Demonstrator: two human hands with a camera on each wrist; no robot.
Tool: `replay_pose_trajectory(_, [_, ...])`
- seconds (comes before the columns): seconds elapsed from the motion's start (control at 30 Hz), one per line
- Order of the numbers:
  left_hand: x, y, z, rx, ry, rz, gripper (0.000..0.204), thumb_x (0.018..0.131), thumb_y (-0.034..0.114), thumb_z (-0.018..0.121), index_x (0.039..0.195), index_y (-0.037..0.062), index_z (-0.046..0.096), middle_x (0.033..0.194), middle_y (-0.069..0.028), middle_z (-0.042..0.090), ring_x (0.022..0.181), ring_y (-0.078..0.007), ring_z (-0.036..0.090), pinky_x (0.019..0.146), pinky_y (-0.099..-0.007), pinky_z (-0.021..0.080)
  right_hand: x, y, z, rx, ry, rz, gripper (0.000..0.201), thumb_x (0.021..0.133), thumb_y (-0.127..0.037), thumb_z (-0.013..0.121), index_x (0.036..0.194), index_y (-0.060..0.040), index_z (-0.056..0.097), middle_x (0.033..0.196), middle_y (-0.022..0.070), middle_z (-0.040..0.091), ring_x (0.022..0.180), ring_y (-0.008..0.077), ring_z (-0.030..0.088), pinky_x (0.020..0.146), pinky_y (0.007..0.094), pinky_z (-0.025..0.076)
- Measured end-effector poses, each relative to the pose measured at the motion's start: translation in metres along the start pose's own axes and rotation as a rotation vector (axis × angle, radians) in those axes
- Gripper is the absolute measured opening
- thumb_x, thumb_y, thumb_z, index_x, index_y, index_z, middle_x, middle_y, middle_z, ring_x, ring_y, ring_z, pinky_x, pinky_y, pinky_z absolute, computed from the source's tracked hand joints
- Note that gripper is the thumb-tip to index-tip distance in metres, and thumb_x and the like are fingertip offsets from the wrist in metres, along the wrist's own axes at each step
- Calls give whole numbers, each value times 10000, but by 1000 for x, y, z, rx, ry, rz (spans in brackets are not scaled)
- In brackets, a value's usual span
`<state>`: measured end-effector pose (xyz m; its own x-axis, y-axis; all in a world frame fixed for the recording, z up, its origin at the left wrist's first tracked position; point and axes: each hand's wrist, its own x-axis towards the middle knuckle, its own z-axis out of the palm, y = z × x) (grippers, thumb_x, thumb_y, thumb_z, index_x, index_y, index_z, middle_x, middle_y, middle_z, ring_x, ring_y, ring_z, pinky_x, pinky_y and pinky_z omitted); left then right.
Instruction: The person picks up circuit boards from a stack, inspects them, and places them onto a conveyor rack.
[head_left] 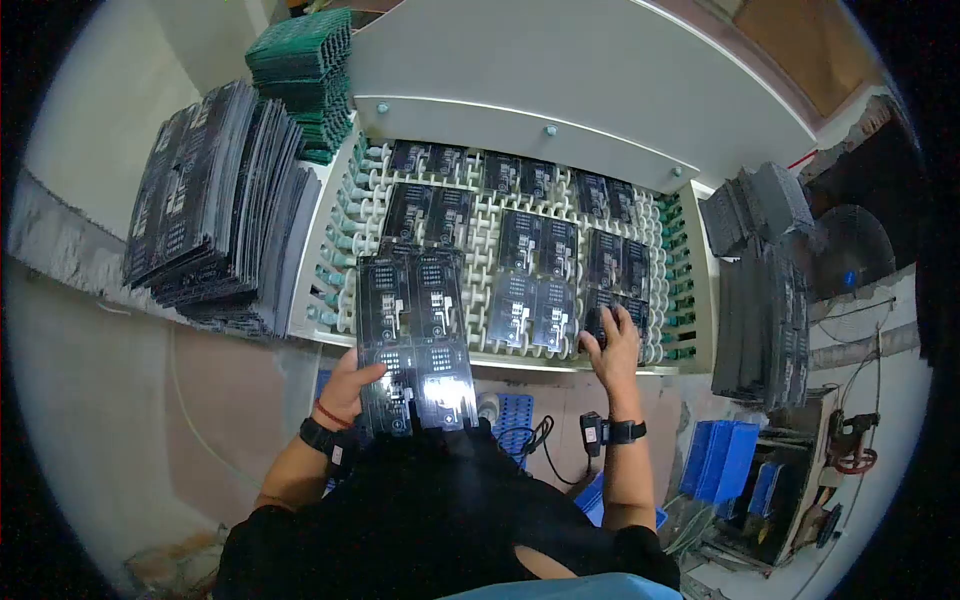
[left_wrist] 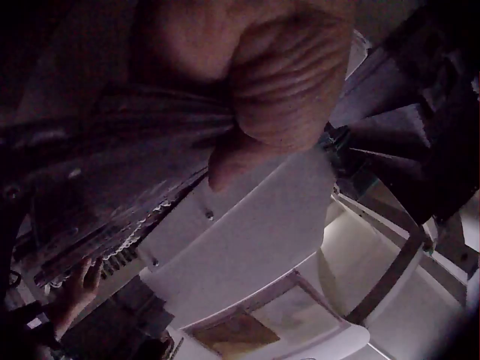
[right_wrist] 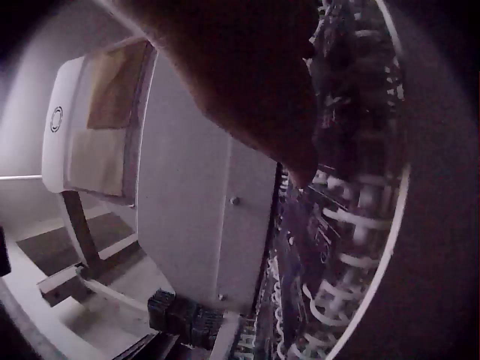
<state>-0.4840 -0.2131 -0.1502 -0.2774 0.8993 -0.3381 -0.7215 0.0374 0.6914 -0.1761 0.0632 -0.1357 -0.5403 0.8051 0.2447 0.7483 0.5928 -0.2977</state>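
In the head view, my left hand (head_left: pixel 347 388) grips the left edge of a stack of dark circuit panels (head_left: pixel 412 300), thumb on top, held at the front left of the roller bed. The left wrist view shows the thumb (left_wrist: pixel 229 161) over the stack (left_wrist: pixel 112 172). My right hand (head_left: pixel 615 350) rests on a dark panel (head_left: pixel 600 306) at the front right of the rollers, fingers spread. In the right wrist view that hand (right_wrist: pixel 247 82) is dark, its fingertips against a panel (right_wrist: pixel 337 127).
Several more panels (head_left: pixel 538 240) lie in rows on the white rollers (head_left: pixel 483 250). Tall panel stacks stand at the left (head_left: pixel 215 190) and right (head_left: pixel 765 310), with green racks (head_left: pixel 305 75) behind the left one. A grey cover (head_left: pixel 560 70) rises behind the rollers. Blue bins (head_left: pixel 722 460) sit lower right.
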Motion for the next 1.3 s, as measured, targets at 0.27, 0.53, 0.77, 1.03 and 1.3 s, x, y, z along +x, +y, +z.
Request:
replay_pose_trajectory(0.27, [-3, 1, 2, -63, -23, 54, 463, 803, 6, 564, 1223, -41, 373, 1144, -152, 528, 997, -239, 562, 853, -380, 476, -1, 26, 6, -42, -176, 5, 552, 746, -330, 639, 1238, -140, 476, 1355, 144, 348, 1264, 343, 288, 1010, 574, 151])
replay_pose_trajectory(0.53, [-2, 5, 3, -55, -21, 50, 454, 809, -7, 540, 1232, -30, 373, 1147, -148, 528, 998, -239, 561, 855, -371, 472, 13, 34, 1, -2, -215, -3, 534, 752, -310, 636, 1238, -152, 480, 1346, 141, 365, 1267, 337, 289, 1033, 528, 155])
replay_pose_trajectory(0.77, [5, 11, 17, -67, -13, 26, 455, 810, -6, 539, 1233, -31, 373, 1149, -139, 529, 1007, -237, 556, 881, -373, 454, 12, -12, -10, -3, -73, -122, 413, 709, -151, 682, 1095, -58, 566, 1234, 163, 470, 1169, 336, 412, 993, 456, 289])
replay_pose_trajectory(1.03, [14, 13, 28, -60, -40, -17, 450, 792, -23, 554, 1218, -8, 408, 1143, -103, 531, 1036, -193, 530, 893, -336, 429, 17, -62, 20, 73, -79, -269, 411, 766, -180, 619, 1158, -99, 526, 1235, 179, 456, 1131, 370, 429, 968, 447, 327])
replay_pose_trajectory(1.3, [16, 12, 31, -32, -84, -6, 477, 787, 17, 591, 1220, -15, 394, 1132, -113, 543, 995, -207, 560, 873, -347, 456, 47, -55, 39, 41, -292, -367, 431, 812, -267, 570, 1217, -150, 480, 1317, 206, 362, 1207, 443, 313, 1007, 503, 253])
